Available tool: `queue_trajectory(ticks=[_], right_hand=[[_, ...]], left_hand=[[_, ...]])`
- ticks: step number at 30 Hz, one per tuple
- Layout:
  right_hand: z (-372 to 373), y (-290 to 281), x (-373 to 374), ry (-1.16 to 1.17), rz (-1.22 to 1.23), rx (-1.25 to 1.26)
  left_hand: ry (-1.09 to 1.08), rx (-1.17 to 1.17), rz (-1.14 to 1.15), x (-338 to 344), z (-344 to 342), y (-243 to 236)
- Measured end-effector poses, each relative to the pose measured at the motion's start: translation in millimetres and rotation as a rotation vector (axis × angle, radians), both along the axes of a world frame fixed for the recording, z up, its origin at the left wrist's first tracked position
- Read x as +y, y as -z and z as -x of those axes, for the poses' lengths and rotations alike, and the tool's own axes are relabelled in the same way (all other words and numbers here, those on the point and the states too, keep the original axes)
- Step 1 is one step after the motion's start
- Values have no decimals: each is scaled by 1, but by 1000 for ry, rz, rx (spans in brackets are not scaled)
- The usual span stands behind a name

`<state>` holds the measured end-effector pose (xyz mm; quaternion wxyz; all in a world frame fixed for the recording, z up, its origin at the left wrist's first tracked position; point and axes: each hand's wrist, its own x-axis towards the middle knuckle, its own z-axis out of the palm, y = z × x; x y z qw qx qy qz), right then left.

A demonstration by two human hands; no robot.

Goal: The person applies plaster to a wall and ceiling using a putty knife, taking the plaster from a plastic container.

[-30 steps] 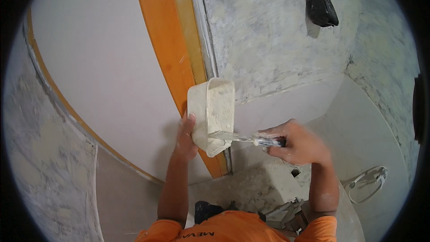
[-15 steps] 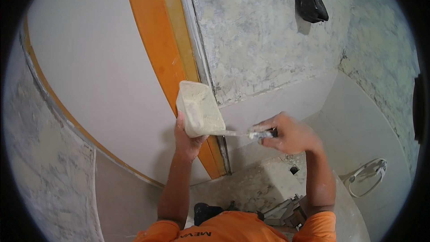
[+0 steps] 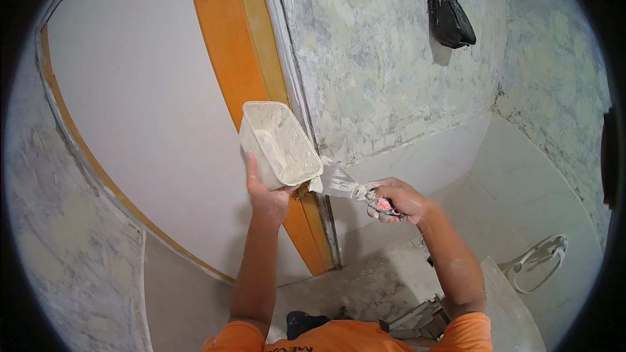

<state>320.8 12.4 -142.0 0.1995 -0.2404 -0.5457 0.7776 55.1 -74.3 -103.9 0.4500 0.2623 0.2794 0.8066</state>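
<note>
A: Left hand [image 3: 268,201], quick?
B: Grasping the whitish plastic tub [image 3: 282,143]. Palm and fingers under the lower end, thumb up the left side. Probably cupped that way so the rim stays free and the weight sits on the palm.
A: Tub's where?
B: Mid-view, held up in front of the orange door frame [image 3: 225,32], tilted, mouth toward the wearer. The tilt likely gives the blade a clear way in at the low corner.
A: Contents?
B: Pale paste smeared over the inner walls; depth can't be told. A paste blob [image 3: 316,185] hangs at the lower right corner.
A: Right hand [image 3: 402,201]?
B: Closed around the handle of a putty knife [image 3: 339,180], blade pointing left at that same corner. Touching the rim or just off it, can't tell. Handle held well back, presumably to keep the blade free, though the knuckles are paste-smeared anyway.
A: Surroundings?
B: White door panel [image 3: 140,98] left, patchy skim-coated wall [image 3: 378,58] right, with a black object [image 3: 451,16] on it, kind unclear. Looped white hose [image 3: 538,264] lower right, well apart from both hands.
</note>
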Motion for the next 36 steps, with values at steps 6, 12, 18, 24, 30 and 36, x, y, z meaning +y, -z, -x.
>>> queue_trajectory(ticks=[6,12,18,24,30,36], right_hand=[[8,-13,-15,53,8,-80],[8,-27,-23,-7,-18,-12],[8,-70,-23,152,-73,217],[38,-152,34,323,-454,322],[111,-194,87,1049,-1765,-132],[172,-196,113,1159,-1640,-509]], left_hand=[[-250,219,-95,16,23,21],[-375,310,-229,21,40,36],[-161,93,-205,8,41,14],[14,203,-178,9,32,-63],[39,177,-155,20,37,-102],[2,132,-215,17,58,-96]])
